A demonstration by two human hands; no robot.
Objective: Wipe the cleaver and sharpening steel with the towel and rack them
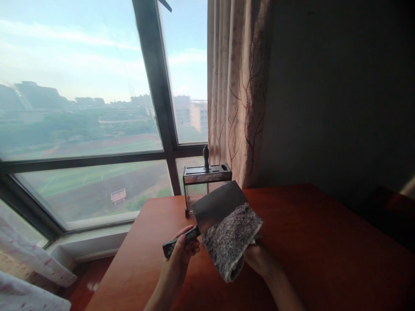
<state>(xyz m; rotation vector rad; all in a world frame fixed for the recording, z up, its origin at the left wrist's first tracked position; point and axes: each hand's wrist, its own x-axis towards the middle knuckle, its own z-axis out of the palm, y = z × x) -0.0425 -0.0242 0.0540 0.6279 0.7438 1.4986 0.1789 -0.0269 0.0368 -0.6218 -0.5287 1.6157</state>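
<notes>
A cleaver (218,205) with a broad grey blade and a black handle is held up over the table. My left hand (184,246) is closed round its handle, the thumb lying along the top. A fuzzy grey-purple cloth (231,237), folded over, covers the lower right part of the blade. My right hand (256,258) grips the cloth from its right side; most of its fingers are hidden behind the fabric. Just behind the blade stands a knife block (207,173) with clear sides and a slotted top, a dark handle (205,158) sticking up out of it.
The reddish-brown wooden table (136,259) spreads beneath my hands. A large window (81,108) fills the left side, its dark frame (162,108) slanting down. A patterned curtain (240,95) hangs behind the table. To the right is a dark wall (330,95).
</notes>
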